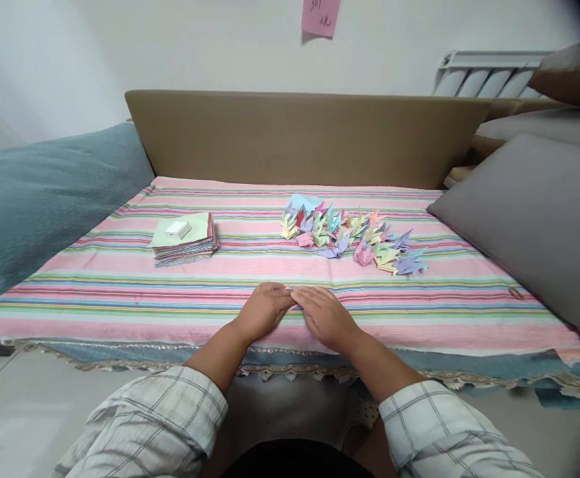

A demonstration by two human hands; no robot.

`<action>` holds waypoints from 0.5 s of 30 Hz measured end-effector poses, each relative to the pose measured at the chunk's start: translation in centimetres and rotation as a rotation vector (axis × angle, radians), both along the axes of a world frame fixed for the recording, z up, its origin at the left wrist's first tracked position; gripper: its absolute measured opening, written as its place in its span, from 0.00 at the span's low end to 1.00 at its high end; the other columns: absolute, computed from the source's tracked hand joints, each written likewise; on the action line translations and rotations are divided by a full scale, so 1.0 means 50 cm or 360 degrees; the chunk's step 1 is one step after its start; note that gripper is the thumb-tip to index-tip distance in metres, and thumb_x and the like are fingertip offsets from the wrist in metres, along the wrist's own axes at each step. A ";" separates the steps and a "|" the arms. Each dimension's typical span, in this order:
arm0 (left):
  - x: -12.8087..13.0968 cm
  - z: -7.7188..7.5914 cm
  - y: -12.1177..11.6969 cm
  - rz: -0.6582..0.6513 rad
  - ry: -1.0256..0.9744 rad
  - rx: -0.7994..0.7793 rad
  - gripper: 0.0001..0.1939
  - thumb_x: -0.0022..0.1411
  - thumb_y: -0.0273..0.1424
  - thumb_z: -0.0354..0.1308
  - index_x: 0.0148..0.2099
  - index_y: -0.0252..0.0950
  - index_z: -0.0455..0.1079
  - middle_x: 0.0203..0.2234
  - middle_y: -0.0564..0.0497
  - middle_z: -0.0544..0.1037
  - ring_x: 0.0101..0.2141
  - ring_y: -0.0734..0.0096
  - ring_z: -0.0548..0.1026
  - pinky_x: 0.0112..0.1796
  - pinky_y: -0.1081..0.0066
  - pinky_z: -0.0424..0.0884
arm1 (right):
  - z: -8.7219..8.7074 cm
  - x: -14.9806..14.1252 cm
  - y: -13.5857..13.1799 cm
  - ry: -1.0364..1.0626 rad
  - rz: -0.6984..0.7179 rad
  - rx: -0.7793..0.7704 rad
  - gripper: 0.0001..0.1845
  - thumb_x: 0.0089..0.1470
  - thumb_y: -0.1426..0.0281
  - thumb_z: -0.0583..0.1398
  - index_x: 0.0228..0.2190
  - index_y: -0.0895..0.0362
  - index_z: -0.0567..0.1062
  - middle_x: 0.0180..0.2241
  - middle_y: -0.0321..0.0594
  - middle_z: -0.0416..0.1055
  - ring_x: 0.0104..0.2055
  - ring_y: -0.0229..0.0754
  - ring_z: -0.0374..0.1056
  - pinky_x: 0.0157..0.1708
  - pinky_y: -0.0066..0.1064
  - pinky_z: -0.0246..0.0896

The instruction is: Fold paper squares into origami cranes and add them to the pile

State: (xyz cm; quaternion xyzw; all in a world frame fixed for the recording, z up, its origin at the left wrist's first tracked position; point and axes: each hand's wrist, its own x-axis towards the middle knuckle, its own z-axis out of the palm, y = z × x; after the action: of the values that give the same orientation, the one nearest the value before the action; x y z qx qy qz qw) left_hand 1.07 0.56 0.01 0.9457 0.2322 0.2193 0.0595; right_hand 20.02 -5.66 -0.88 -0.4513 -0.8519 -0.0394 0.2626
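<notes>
My left hand (264, 312) and my right hand (326, 319) rest palms down near the front edge of a striped cloth (210, 327), their fingertips meeting. Neither shows anything held; the fingers lie flat, and the palms are hidden. Beyond my right hand spreads a cluster of folded paper cranes (363, 253) in pink, yellow, purple, green and blue. A light blue sheet of paper (304, 202) lies at the cluster's back left. To the left of my hands stands a stack of square coloured paper (184, 253), with a small white block (178, 230) on its top sheet.
A brown backrest (290, 136) runs along the far side. On the left is a blue-covered armrest (66, 179); grey cushions (533, 219) crowd the right. A small brown loop (516, 293) lies near them. A pink note (320, 16) hangs on the wall.
</notes>
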 end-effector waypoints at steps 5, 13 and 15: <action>-0.006 0.014 -0.002 0.0136 -0.0162 -0.0336 0.13 0.59 0.28 0.54 0.46 0.40 0.72 0.44 0.49 0.77 0.46 0.66 0.72 0.48 0.64 0.65 | -0.019 -0.010 -0.001 -0.0074 -0.0048 -0.0159 0.25 0.58 0.71 0.49 0.57 0.61 0.61 0.55 0.49 0.65 0.57 0.45 0.59 0.57 0.44 0.51; -0.041 0.039 -0.001 0.0456 -0.0215 -0.0523 0.04 0.55 0.31 0.57 0.30 0.38 0.71 0.37 0.49 0.79 0.46 0.62 0.73 0.45 0.66 0.67 | -0.017 -0.006 -0.003 -0.0162 -0.0027 -0.0117 0.21 0.59 0.66 0.52 0.53 0.55 0.67 0.57 0.46 0.62 0.57 0.47 0.58 0.57 0.45 0.49; -0.049 0.040 0.005 0.0444 -0.0175 -0.0567 0.05 0.55 0.32 0.58 0.28 0.38 0.70 0.34 0.49 0.79 0.47 0.61 0.72 0.44 0.67 0.66 | -0.015 -0.008 -0.004 -0.0168 -0.0031 -0.0107 0.21 0.59 0.66 0.52 0.53 0.55 0.67 0.56 0.47 0.62 0.57 0.47 0.58 0.57 0.45 0.49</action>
State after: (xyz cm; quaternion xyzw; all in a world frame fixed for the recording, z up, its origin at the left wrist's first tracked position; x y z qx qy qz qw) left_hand -1.37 0.78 2.00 0.8656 0.3922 0.2323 0.2073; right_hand 19.62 -5.87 -1.61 -0.4656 -0.8610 -0.0371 0.2015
